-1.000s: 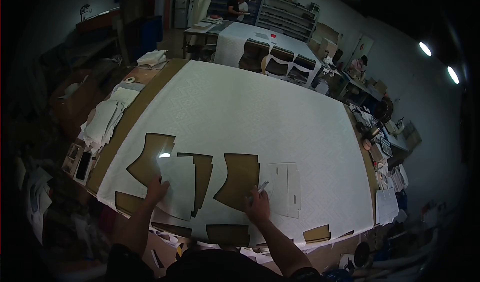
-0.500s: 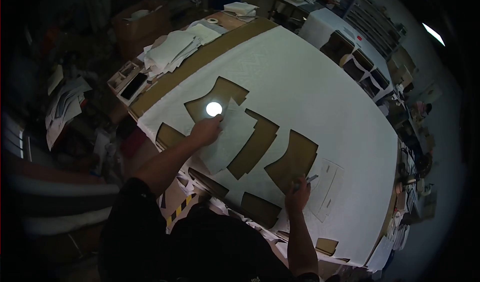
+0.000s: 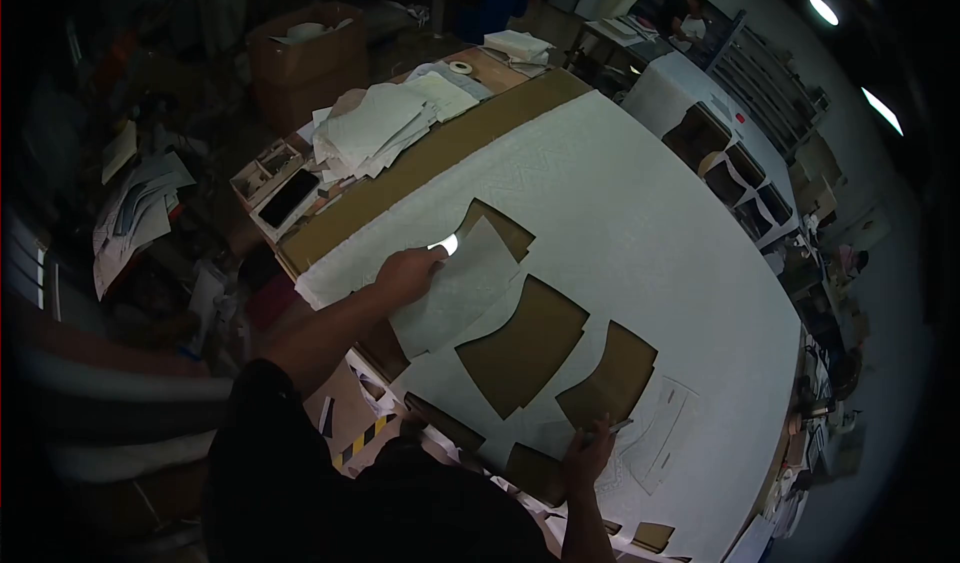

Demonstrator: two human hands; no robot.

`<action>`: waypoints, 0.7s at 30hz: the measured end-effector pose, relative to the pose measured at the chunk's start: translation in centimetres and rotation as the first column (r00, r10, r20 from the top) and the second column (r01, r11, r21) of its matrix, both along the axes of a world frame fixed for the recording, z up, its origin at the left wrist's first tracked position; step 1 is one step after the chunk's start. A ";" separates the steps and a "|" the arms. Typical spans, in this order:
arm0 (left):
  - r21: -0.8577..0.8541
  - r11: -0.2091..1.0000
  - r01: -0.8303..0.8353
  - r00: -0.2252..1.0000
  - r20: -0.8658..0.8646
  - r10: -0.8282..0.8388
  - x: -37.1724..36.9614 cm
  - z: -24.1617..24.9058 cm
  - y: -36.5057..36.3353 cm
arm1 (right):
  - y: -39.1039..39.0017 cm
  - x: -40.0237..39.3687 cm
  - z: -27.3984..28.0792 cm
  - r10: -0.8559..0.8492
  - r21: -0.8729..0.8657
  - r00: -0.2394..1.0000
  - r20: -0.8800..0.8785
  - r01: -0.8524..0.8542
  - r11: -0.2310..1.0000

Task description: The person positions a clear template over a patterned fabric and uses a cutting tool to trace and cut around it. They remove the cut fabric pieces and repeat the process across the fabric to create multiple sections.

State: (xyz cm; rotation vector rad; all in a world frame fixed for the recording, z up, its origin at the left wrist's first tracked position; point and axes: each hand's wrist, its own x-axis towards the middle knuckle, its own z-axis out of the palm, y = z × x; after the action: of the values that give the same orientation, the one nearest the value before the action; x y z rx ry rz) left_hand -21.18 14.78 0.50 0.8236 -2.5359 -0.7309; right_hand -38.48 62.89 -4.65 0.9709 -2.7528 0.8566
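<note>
My left hand (image 3: 408, 275) is closed on the edge of a cut piece of thin white fabric (image 3: 460, 288), which hangs over the left part of the table. A bright white round thing (image 3: 448, 246) glows at my fingertips, partly hidden. Below and to the right, my right hand (image 3: 588, 458) is closed around a slim grey knife-like tool (image 3: 622, 426), its tip pointing right. It is close over the white fabric sheet (image 3: 650, 233) covering the table. Several curved shapes are cut out of this sheet, baring the brown surface (image 3: 528, 348) underneath.
A paper pattern (image 3: 672, 433) lies right of my right hand. Along the far left edge are stacked papers (image 3: 385, 123), a dark phone (image 3: 288, 198), a small compartment box (image 3: 265, 171) and a tape roll (image 3: 460, 68). Another person (image 3: 690, 25) is at a far table.
My left hand has drawn the cut fabric piece to the left, baring more of the middle cut-out. The round glow is now partly covered. The view has shifted, and my right hand keeps its tool.
</note>
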 end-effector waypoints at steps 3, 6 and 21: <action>0.009 1.000 -0.012 1.000 0.019 0.011 -0.2 3.1 -4.6 | -1.7 0.9 0.3 -0.016 0.001 1.000 -0.011 0.016 1.000; 0.059 0.997 -0.058 0.989 -0.133 0.066 -0.8 1.5 -12.4 | -4.4 2.2 1.0 -0.015 -0.010 1.000 0.002 0.015 1.000; -0.230 0.875 -0.426 0.894 0.040 0.446 2.1 -5.7 -45.0 | -11.1 2.3 4.2 -0.079 0.018 0.996 0.052 0.078 0.997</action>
State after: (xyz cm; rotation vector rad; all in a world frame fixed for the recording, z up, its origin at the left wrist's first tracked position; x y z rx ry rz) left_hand -19.10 -30.26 -5.22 1.3140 -2.3169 -0.2699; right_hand -36.14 51.74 -0.47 0.8481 -2.8252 0.8617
